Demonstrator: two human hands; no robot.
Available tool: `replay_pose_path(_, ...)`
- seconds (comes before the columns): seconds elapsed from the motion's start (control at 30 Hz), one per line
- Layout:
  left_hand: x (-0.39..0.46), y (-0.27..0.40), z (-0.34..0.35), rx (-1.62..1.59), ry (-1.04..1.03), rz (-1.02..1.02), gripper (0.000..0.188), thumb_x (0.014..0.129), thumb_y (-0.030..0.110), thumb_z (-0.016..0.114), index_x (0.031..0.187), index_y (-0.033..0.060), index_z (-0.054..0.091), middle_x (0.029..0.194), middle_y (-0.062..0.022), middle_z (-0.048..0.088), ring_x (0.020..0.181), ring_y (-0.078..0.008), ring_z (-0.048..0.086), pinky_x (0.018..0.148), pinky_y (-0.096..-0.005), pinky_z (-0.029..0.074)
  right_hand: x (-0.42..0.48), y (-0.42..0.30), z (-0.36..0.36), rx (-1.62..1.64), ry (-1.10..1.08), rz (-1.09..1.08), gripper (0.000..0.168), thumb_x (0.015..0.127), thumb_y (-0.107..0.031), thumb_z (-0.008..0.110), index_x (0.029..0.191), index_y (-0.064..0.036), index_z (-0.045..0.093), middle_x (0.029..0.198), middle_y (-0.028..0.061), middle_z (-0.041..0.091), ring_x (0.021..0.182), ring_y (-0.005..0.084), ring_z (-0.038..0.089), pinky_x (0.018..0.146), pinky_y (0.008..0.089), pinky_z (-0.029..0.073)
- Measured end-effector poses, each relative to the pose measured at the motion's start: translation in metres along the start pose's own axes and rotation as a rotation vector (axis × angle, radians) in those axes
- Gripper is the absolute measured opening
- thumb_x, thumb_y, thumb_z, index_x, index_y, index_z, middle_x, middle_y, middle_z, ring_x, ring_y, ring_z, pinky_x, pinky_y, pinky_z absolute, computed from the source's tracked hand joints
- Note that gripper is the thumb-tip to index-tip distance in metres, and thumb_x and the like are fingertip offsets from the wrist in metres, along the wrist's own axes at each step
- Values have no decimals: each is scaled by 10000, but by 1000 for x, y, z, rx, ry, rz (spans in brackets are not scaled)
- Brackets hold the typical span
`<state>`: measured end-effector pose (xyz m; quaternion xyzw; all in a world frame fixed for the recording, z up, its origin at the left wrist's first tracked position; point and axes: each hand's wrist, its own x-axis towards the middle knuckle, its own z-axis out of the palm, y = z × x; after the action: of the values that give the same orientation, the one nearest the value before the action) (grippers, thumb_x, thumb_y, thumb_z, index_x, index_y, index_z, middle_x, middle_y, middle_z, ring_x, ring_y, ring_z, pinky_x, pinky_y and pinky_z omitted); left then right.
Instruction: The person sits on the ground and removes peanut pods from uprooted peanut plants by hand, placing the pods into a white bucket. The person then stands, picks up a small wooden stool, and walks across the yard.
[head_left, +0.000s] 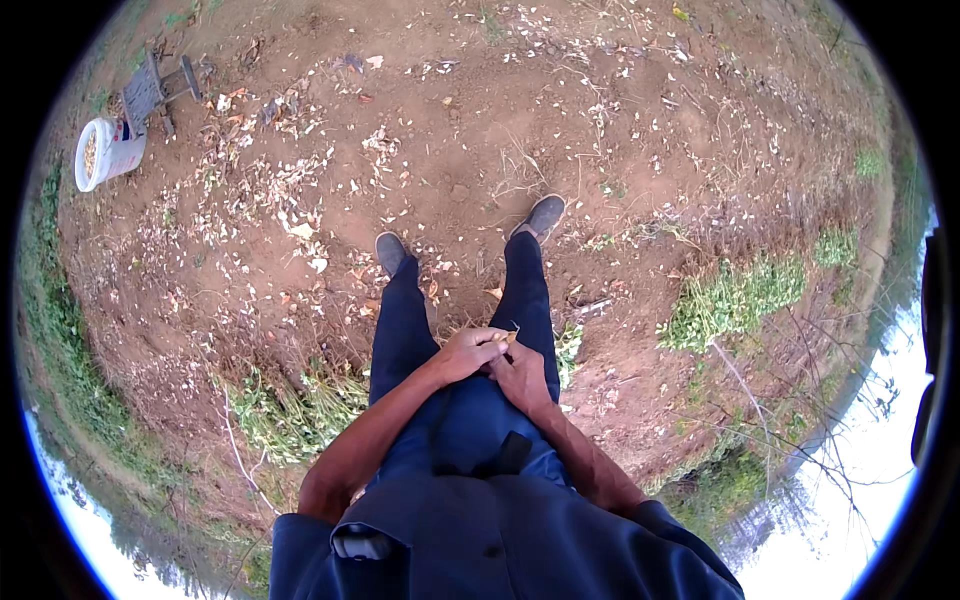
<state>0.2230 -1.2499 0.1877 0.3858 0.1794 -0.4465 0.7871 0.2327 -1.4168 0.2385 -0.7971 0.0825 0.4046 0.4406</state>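
Note:
My left hand (466, 354) and my right hand (519, 375) meet in front of my lap, above the dark blue trousers (401, 330). Between their fingertips is a small tan piece of dry plant matter (511, 337). It is too small to tell whether it is a leaf or a pod. Thumb and fingers of both hands close around it, and the fingers partly cover it.
At the far left a white plastic bucket (112, 154) with small tan pieces inside stands beside a low seat (142, 94). Heaps of green plants lie at the right (739, 300) and left (289, 412). Dry leaves litter the brown soil (450, 150). Thin bare branches (750, 390) reach in at the right.

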Motion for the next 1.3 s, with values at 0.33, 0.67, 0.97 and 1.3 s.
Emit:
replay_pose_path(0.33, -65, 10, -17, -112, 68, -145, 351, 1075, 288, 561, 1229, -21, 622, 1096, -131, 698, 1000, -268, 725, 901, -437, 617, -40, -25, 33, 755, -126, -7, 354, 1120, -233, 477, 1301, 21, 645, 993, 66, 753, 954, 153, 723, 715, 282, 585)
replay_pose_path(0.67, 21, 83, 54, 112, -26, -161, 348, 1080, 236, 534, 1267, -42, 627, 1132, -157, 720, 1036, -288, 729, 912, -421, 610, -37, -15, -91, 840, 1, -118, 431, 1091, -368, 535, 1110, 21, 718, 899, 77, 746, 724, 120, 695, 646, 266, 537)
replay_pose_path(0.97, 108, 131, 129, 367, 163, -118, 313, 1057, 222, 603, 1230, -33, 657, 964, -101, 732, 788, -179, 720, 735, -334, 616, -33, 35, -209, 872, 305, -60, 437, 1077, -380, 548, 998, 22, 700, 763, 59, 688, 629, 123, 671, 625, 299, 534)
replay_pose_path(1.3, 191, 181, 173, 623, 269, -75, 203, 1042, 165, 594, 1101, 1, 697, 781, -27, 662, 607, -125, 642, 590, -288, 576, -56, 153, -284, 316, 513, 279, 472, 980, -371, 586, 1287, -16, 538, 1110, 320, 684, 1093, 485, 654, 946, 565, 507)
